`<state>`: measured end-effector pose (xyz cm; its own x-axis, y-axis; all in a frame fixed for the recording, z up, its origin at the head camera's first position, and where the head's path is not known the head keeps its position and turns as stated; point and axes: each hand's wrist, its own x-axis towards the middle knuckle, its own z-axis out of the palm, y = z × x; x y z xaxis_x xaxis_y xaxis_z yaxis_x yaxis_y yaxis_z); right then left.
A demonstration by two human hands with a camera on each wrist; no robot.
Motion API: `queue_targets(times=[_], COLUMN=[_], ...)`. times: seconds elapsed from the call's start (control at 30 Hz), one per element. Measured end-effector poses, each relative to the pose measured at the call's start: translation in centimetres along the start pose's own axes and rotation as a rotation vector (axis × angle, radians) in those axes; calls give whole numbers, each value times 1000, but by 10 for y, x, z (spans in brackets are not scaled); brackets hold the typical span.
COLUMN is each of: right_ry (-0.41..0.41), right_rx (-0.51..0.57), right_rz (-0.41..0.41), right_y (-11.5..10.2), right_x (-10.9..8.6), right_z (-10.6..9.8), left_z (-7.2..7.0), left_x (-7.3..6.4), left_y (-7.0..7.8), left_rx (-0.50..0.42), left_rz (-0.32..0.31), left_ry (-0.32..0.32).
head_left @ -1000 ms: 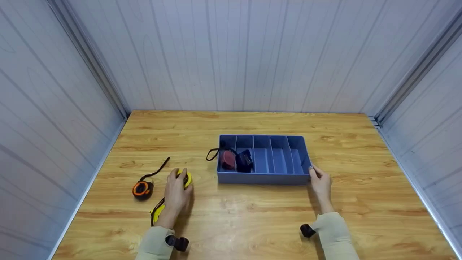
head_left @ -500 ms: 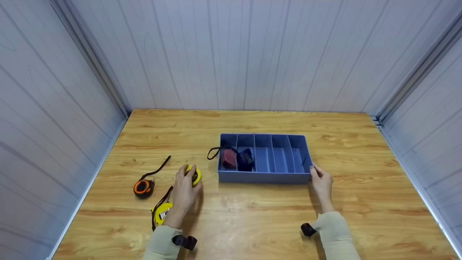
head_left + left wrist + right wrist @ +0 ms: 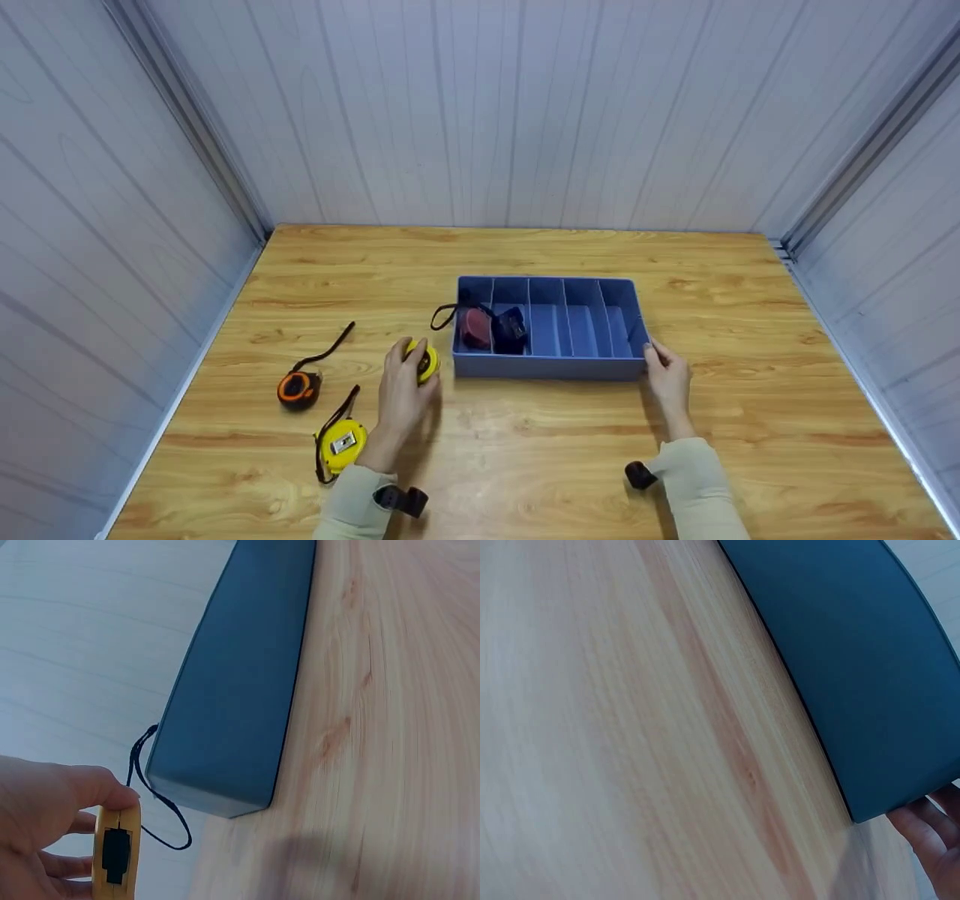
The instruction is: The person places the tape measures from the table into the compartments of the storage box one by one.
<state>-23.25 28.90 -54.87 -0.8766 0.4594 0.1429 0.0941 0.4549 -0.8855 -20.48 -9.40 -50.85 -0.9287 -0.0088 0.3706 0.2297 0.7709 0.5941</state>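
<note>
At the far left of the wooden table, an orange tape measure is seen lying with its black strap stretched away toward the back wall. Just to the right of it and nearer the front edge, a yellow tape measure lies flat, its dark strap curling beside it; neither is touched by a hand. Further right, a second yellow tape measure is gripped by the left hand, with the fingers curled round its case and the thumb pressed on its top edge, as is shown more closely in the left wrist view, where the yellow case is pinched between thumb and fingers. This held tape measure is found just beside the near left corner of the blue divided tray, not inside it. The tray is split by upright dividers into narrow compartments; a red tape measure is held in the leftmost compartment and a dark tape measure in the one next to it, while a black strap loop hangs out over the tray's left wall. At the tray's near right corner, the right hand is rested against the outer wall, its fingers laid on the corner; only the fingertips are shown in the right wrist view, so how far they are bent cannot be told.
</note>
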Motion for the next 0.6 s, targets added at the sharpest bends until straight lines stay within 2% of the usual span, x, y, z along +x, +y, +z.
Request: queue_targets(times=[0.13, 0.6], right_ry=[19, -37], right_rx=[-18, 30], right_rz=[-4, 39], right_y=[0, 2], right_x=[0, -1], right_z=[1, -1], left_z=[3, 18], left_x=[-1, 2], left_y=[8, 33], left_rx=[-23, -92], left_rz=[-14, 20], left_ry=[-6, -15])
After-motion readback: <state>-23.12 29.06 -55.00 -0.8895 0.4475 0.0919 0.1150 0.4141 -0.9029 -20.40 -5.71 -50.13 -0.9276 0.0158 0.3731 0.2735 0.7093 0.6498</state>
